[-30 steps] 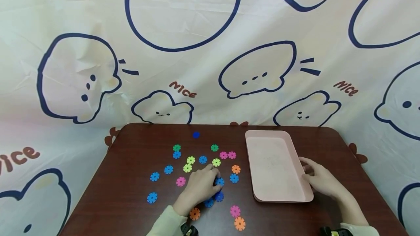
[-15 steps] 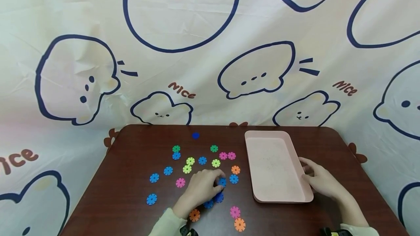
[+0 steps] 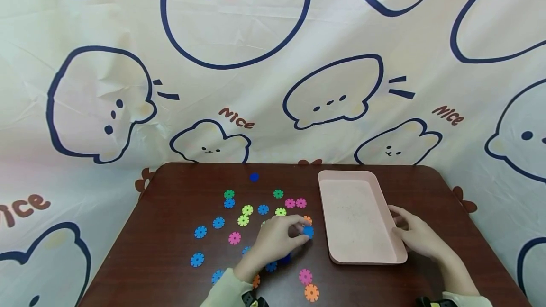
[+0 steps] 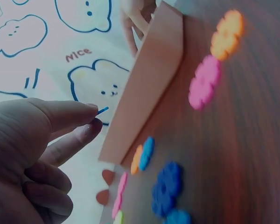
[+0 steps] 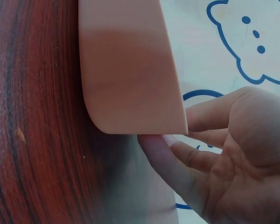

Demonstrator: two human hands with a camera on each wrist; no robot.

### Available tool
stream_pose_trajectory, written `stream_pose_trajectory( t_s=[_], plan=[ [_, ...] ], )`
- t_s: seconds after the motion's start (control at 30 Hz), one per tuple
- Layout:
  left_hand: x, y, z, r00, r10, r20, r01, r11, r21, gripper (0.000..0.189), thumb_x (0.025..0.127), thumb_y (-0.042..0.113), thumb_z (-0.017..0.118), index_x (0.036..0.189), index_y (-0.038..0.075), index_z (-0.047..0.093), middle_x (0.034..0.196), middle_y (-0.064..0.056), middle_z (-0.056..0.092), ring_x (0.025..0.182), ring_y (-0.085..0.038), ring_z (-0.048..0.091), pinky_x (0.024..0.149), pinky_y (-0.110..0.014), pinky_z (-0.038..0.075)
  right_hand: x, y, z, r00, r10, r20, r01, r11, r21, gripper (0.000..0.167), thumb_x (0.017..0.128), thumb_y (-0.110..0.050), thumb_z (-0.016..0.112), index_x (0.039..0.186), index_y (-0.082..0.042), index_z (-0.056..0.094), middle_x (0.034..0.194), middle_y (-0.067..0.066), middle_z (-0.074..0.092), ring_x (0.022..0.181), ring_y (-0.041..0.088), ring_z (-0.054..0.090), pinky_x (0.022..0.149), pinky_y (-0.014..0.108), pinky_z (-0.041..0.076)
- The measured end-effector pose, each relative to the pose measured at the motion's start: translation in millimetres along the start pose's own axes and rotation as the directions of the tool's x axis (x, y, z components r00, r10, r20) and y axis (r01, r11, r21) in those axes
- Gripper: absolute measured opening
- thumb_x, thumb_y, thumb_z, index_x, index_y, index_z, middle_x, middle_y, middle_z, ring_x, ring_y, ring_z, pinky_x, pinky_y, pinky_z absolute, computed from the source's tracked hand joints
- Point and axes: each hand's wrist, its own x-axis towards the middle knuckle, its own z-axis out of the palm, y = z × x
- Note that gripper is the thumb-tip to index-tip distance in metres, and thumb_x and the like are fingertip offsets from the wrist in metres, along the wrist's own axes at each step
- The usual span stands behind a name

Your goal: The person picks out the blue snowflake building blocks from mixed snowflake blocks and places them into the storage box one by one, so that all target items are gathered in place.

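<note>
My left hand (image 3: 277,239) pinches a blue snowflake disc (image 3: 308,231) between thumb and fingertips, just left of the tray. Seen edge-on in the left wrist view, that disc (image 4: 102,110) is a thin blue sliver held above the table. A shallow pale pink tray (image 3: 362,219) lies on the right part of the table, with only small specks on its floor. At its right side my right hand (image 3: 420,233) holds the edge. The right wrist view has that hand's thumb and fingers (image 5: 207,119) against the tray wall (image 5: 130,88) and its rim.
Snowflake discs in several colours lie scattered left of the tray, including a pink one (image 3: 305,276) touching an orange one (image 3: 312,293). Dark blue discs (image 4: 167,189) lie under the left hand. A patterned cloth (image 3: 264,84) hangs behind the brown table (image 3: 158,250).
My left hand has lifted the blue disc from among the other discs and moved it rightward, closer to the tray. The right hand and tray have stayed put.
</note>
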Motion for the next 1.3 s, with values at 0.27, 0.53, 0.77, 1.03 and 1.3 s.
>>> stream_pose_trajectory(
  t_s=[0.27, 0.53, 0.77, 1.03, 1.3],
  plan=[
    [18.4, 18.7, 20.6, 0.999, -0.002, 0.039, 0.006, 0.994, -0.106, 0.024, 0.092, 0.027, 0.082, 0.115, 0.022, 0.078, 0.087, 0.021, 0.068, 0.047, -0.006, 0.045, 0.045, -0.024, 0.034, 0.0, 1.0, -0.6, 1.0, -0.008, -0.003, 0.008, 1.0, -0.014, 0.062, 0.102, -0.004, 0.056, 0.159, 0.002, 0.032, 0.123, 0.024, 0.059, 0.101, 0.031, 0.065, 0.066, 0.041, 0.057],
    [37.0, 31.1, 44.7, 0.997, -0.018, 0.079, 0.021, 0.999, -0.044, 0.024, 0.09, 0.028, 0.083, 0.114, 0.023, 0.079, 0.082, 0.024, 0.064, 0.054, -0.001, 0.053, 0.052, -0.024, 0.042, 0.2, 2.7, -0.3, 1.0, -0.006, 0.002, 0.006, 1.0, -0.011, 0.062, 0.102, -0.004, 0.056, 0.159, 0.002, 0.032, 0.122, 0.024, 0.059, 0.1, 0.03, 0.065, 0.066, 0.041, 0.057],
    [47.9, 36.3, 59.9, 0.994, -0.044, 0.097, 0.036, 0.996, 0.084, 0.019, 0.088, 0.026, 0.084, 0.106, 0.026, 0.08, 0.078, 0.024, 0.062, 0.068, 0.007, 0.054, 0.064, -0.023, 0.044, -0.3, 1.6, -0.8, 1.0, -0.005, 0.002, 0.005, 1.0, -0.01, 0.062, 0.102, -0.004, 0.056, 0.159, 0.002, 0.032, 0.123, 0.024, 0.06, 0.101, 0.03, 0.065, 0.067, 0.041, 0.057],
    [51.0, 36.6, 69.9, 0.992, -0.016, 0.128, -0.019, 0.963, 0.268, 0.02, 0.088, 0.022, 0.082, 0.108, 0.026, 0.081, 0.07, 0.022, 0.059, 0.063, 0.003, 0.051, 0.056, -0.021, 0.041, -0.5, 1.3, -1.4, 1.0, -0.029, 0.004, 0.029, 1.0, -0.01, 0.062, 0.103, -0.005, 0.056, 0.159, 0.002, 0.031, 0.124, 0.023, 0.059, 0.101, 0.03, 0.065, 0.067, 0.04, 0.056],
    [53.0, 37.0, 74.2, 0.99, 0.038, 0.135, -0.09, 0.912, 0.4, 0.02, 0.09, 0.029, 0.081, 0.11, 0.028, 0.083, 0.081, 0.015, 0.069, 0.061, 0.0, 0.048, 0.052, -0.021, 0.04, -0.5, 1.4, -1.1, 1.0, -0.025, 0.001, 0.025, 0.999, -0.019, 0.061, 0.103, -0.004, 0.056, 0.159, 0.002, 0.032, 0.122, 0.023, 0.06, 0.099, 0.029, 0.065, 0.067, 0.04, 0.056]
  ],
)
